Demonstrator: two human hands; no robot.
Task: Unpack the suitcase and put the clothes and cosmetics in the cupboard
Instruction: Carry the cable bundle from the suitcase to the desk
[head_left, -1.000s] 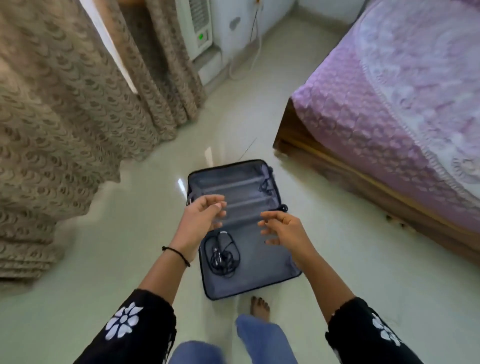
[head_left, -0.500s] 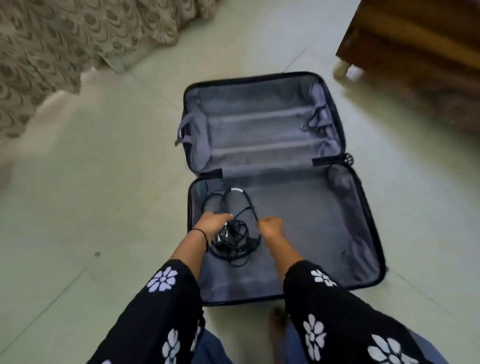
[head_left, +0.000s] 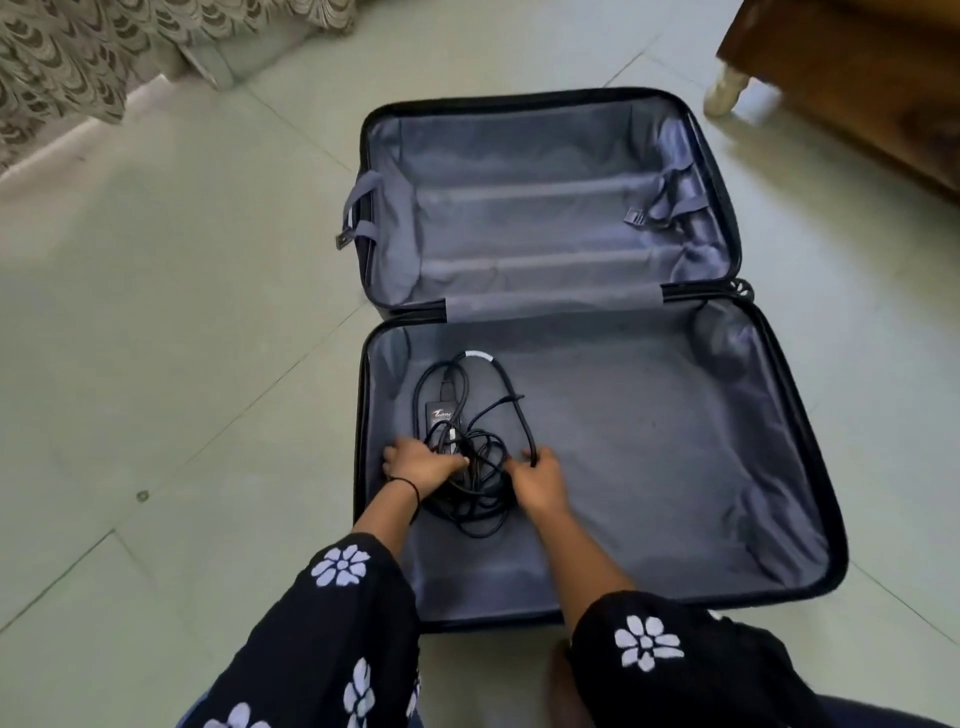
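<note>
A dark suitcase (head_left: 795, 415) lies open flat on the floor, both halves lined in grey fabric. The far half holds only its straps. In the near half lies a black charger with a tangled cable (head_left: 470, 431). My left hand (head_left: 421, 465) grips the bundle at its left side. At the bundle's right side, my right hand (head_left: 537, 480) is closed on a loop of the cable. No clothes or cosmetics are in view.
Pale green floor tiles (head_left: 182, 338) surround the case. A patterned curtain (head_left: 62, 57) hangs at the top left. A wooden bed frame with a pale leg (head_left: 727, 88) stands at the top right, close to the case's far corner.
I have bent down toward the suitcase, so it fills more of the view. Both hands dropped from above the case onto the charger cable and closed on it.
</note>
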